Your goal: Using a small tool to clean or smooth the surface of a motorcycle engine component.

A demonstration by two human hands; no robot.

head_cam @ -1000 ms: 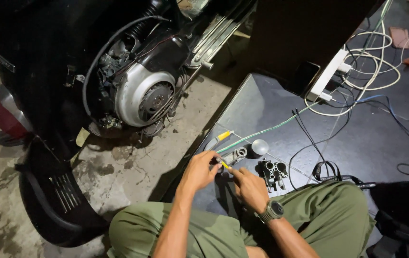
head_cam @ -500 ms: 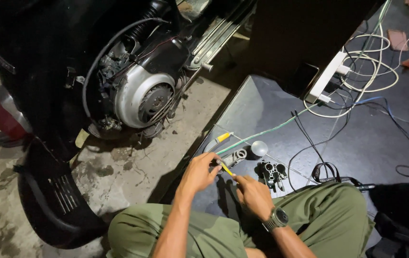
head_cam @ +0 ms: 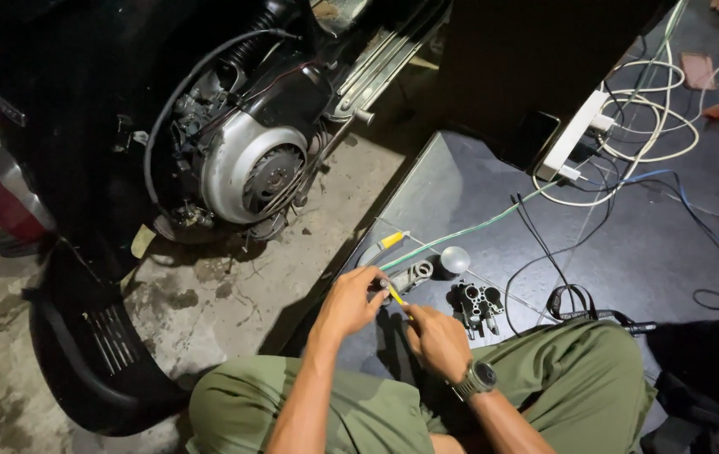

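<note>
The left hand pinched a small dark part against the tip of a yellow-handled tool gripped by the right hand — its shaft ran from five o'clock toward eleven — above the dark floor mat.

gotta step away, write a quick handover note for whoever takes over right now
Left hand: pinching a small dark part, too small to identify.
Right hand: gripping a yellow-handled tool whose tip meets that part.
On the dark mat: metal carburetor body, grey bracket piece, round silver cap.
Scooter engine stands uncovered to the left.
Done: parts are off and laid out.
Left: all loose pieces remain unfitted.
</note>
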